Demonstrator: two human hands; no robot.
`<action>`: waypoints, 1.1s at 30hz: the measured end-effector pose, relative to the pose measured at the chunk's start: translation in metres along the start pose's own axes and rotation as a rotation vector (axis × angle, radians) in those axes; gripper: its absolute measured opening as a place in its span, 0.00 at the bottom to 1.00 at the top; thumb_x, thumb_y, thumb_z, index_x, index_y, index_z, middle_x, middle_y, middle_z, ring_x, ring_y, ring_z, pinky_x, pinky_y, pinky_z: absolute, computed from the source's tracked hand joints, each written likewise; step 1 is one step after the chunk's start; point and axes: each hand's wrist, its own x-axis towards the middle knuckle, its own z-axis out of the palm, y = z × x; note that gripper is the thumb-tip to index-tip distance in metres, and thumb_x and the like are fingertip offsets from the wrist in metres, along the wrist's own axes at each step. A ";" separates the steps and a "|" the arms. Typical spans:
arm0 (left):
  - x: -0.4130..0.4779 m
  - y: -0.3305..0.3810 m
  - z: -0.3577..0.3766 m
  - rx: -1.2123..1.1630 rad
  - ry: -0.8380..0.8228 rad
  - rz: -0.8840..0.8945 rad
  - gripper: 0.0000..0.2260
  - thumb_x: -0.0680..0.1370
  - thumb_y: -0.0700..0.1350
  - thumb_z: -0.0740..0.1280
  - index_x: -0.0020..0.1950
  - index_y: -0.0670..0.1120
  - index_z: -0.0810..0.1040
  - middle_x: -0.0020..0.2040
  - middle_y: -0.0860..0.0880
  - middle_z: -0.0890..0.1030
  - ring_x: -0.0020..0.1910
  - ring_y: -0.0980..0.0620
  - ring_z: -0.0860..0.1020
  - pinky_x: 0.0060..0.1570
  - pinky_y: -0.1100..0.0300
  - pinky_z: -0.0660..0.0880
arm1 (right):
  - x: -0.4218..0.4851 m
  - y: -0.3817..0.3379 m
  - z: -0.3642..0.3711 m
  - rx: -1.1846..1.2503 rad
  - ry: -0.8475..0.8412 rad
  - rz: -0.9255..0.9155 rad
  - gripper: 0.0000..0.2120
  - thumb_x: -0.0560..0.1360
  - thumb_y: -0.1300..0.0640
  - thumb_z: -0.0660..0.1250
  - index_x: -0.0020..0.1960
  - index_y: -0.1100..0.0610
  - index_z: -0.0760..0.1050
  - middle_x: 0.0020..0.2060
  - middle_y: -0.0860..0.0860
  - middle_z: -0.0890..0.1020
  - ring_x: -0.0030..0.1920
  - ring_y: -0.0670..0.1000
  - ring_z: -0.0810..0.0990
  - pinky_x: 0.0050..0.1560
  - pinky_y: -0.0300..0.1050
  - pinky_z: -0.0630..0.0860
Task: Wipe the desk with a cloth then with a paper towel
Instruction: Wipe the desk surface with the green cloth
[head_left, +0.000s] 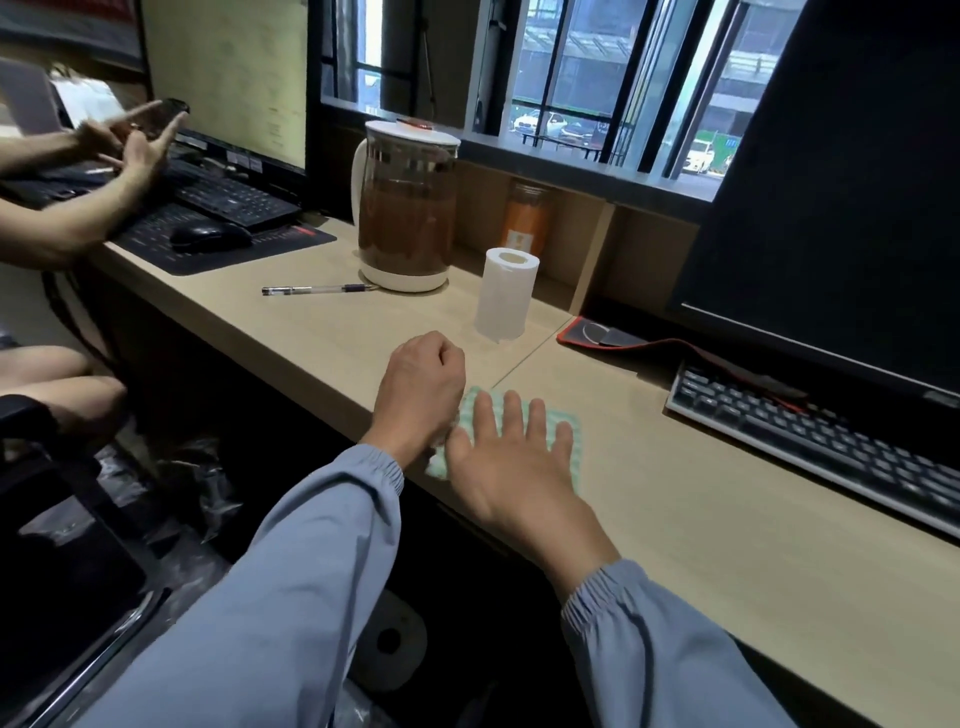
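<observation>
right hand flat, fingers wide, on green cloth | left hand curled, just beside it | paper roll past both hands

Green-and-white checked cloth, white paper towel roll, pale wood desk, grey-blue sleeves.
</observation>
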 end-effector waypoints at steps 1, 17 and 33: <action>-0.001 0.001 0.000 0.017 -0.009 -0.003 0.16 0.76 0.52 0.54 0.44 0.46 0.78 0.48 0.47 0.83 0.53 0.42 0.81 0.58 0.42 0.76 | -0.008 0.002 0.002 -0.004 0.011 -0.025 0.31 0.83 0.40 0.38 0.83 0.47 0.36 0.82 0.51 0.35 0.80 0.58 0.31 0.77 0.64 0.31; -0.010 0.008 0.012 0.425 -0.120 0.204 0.12 0.78 0.56 0.64 0.53 0.49 0.80 0.51 0.50 0.74 0.57 0.46 0.70 0.59 0.49 0.69 | -0.104 0.098 0.006 -0.107 0.123 0.004 0.30 0.83 0.37 0.37 0.83 0.43 0.36 0.83 0.48 0.39 0.81 0.53 0.34 0.79 0.59 0.36; -0.008 0.005 0.011 0.499 -0.158 0.257 0.13 0.79 0.55 0.64 0.60 0.52 0.79 0.59 0.49 0.76 0.63 0.45 0.70 0.64 0.48 0.69 | 0.061 0.109 -0.044 0.016 0.007 0.119 0.33 0.82 0.35 0.43 0.83 0.44 0.42 0.83 0.49 0.42 0.82 0.56 0.38 0.78 0.63 0.37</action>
